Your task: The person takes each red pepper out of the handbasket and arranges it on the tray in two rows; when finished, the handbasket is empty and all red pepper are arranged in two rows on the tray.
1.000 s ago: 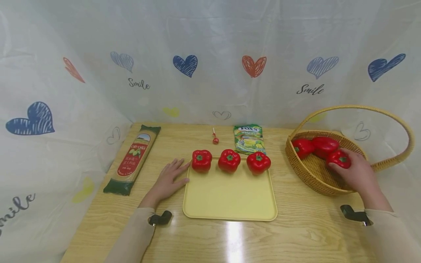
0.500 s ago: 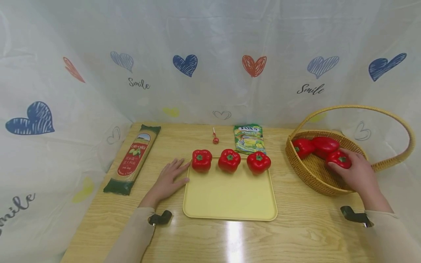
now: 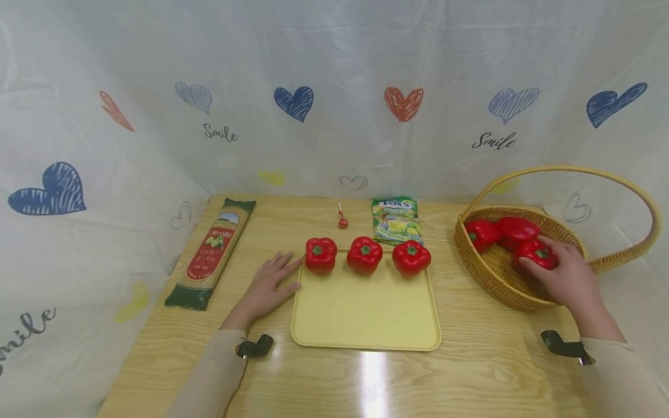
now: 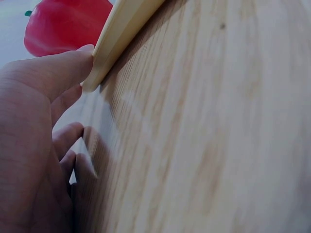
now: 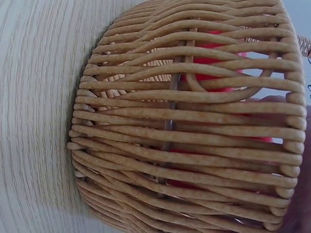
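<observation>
Inside the wicker basket (image 3: 483, 281) at the right, my right hand (image 3: 574, 280) grips a red bell pepper (image 3: 534, 253) between thumb and fingers. Two more red peppers (image 3: 516, 230) lie beside it against the far left wall. In the right wrist view the basket's woven side (image 5: 194, 121) hides most of that hand, with red showing through the gaps. My left hand (image 3: 268, 285) rests on the table, its fingers spread. Thumb and index fingertip touch the left edge of the yellow tray (image 3: 366, 316). Along the tray's far edge sit three red bell peppers (image 3: 364, 256) in a row.
A long pasta packet (image 3: 211, 255) lies left of my left hand. Behind the tray are a red lollipop (image 3: 342, 223) and a green candy bag (image 3: 397, 222). The basket's tall handle (image 3: 569, 170) arches over its far side. A printed curtain hangs behind the table.
My right hand and the bell pepper it holds have shifted slightly left within the basket. The left hand, the tray and its row of peppers stay put.
</observation>
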A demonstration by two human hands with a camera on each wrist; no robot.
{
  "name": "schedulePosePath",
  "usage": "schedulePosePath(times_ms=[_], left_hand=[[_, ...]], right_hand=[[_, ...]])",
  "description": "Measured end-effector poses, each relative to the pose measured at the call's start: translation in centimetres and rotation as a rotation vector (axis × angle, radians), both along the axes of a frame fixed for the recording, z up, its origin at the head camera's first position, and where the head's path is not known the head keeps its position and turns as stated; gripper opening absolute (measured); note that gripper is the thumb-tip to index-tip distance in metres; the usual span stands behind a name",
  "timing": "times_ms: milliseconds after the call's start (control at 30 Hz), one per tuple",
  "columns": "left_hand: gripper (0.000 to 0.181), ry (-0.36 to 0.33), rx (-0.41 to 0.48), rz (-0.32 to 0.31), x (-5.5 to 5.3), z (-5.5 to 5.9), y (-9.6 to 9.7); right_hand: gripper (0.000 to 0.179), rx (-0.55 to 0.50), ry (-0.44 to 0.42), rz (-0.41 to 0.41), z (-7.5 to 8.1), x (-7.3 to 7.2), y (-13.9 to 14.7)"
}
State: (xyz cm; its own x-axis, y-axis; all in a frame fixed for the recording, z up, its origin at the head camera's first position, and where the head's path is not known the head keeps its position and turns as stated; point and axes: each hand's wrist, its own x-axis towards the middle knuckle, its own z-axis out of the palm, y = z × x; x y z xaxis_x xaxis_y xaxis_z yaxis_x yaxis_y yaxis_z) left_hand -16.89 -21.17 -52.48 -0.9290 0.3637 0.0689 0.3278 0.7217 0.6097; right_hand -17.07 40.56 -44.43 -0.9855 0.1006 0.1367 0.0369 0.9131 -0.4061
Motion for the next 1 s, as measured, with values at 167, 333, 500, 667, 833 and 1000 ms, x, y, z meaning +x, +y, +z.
schedulePosePath(times_ms=[167, 333, 500, 667, 833, 1000], left_hand=[[0.063, 0.003, -0.001, 0.0, 0.0, 0.0, 0.0], [0.063, 0.002, 0.0, 0.0, 0.0, 0.0, 0.0], [0.063, 0.002, 0.002, -0.001, 0.0, 0.0, 0.0], [0.063, 0.005, 0.003, -0.003, 0.0, 0.0, 0.0], [0.062, 0.011, 0.003, -0.001, 0.0, 0.0, 0.0], [0.062, 0.02, 0.004, 0.002, 0.0, -0.1, 0.0]], right_hand=[[0.076, -0.005, 0.014, 0.002, 0.0, 0.0, -0.2], [0.076, -0.013, 0.025, 0.004, 0.1, 0.1, -0.4], [0.075, -0.029, 0.051, 0.018, 0.2, 0.2, -0.7], [0.074, -0.043, 0.057, 0.027, 0.3, 0.3, -1.1], [0.073, -0.052, 0.063, 0.036, 0.5, 0.4, -1.5], [0.074, -0.059, 0.056, 0.048, 0.7, 0.5, -1.9]])
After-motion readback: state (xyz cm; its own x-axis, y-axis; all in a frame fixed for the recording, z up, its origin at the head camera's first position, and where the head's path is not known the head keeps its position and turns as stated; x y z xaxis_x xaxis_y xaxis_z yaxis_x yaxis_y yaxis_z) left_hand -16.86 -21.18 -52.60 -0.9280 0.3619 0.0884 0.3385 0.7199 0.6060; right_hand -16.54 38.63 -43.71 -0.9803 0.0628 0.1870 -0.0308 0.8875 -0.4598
